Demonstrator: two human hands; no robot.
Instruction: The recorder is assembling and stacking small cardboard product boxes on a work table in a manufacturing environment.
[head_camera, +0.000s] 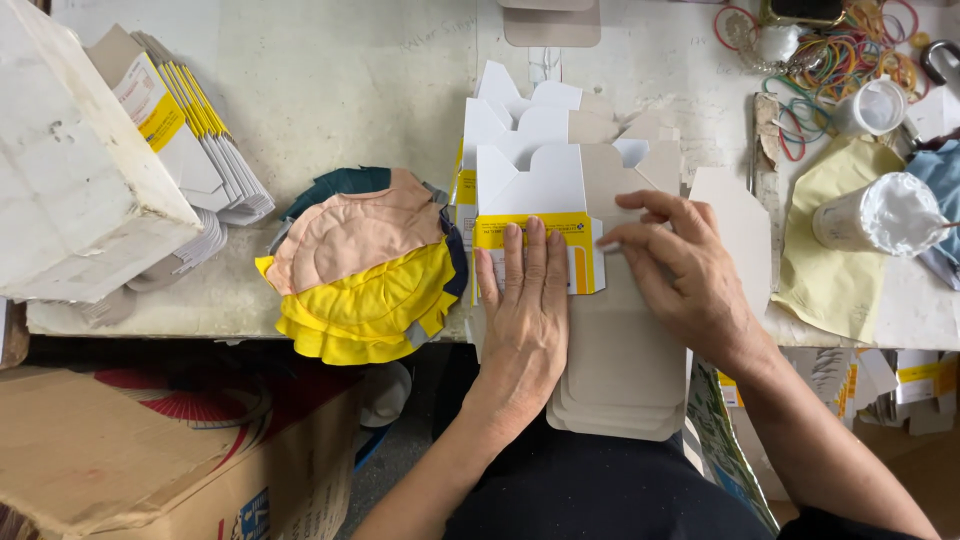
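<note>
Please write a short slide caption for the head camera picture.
Left hand presses a flat yellow-and-white carton while right hand fingers grey card sheets.

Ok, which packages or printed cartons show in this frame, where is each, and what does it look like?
Flat carton blank: table centre, under left hand and right hand; white, yellow band.
Stack of folded cartons: upper left, fanned; white, yellow edges.
Cardboard box: lower left, below the table; brown, red print.

Left hand (527, 300) flat, palm down, fingers straight together. Right hand (672, 268) beside it, fingers curled, pinching.
</note>
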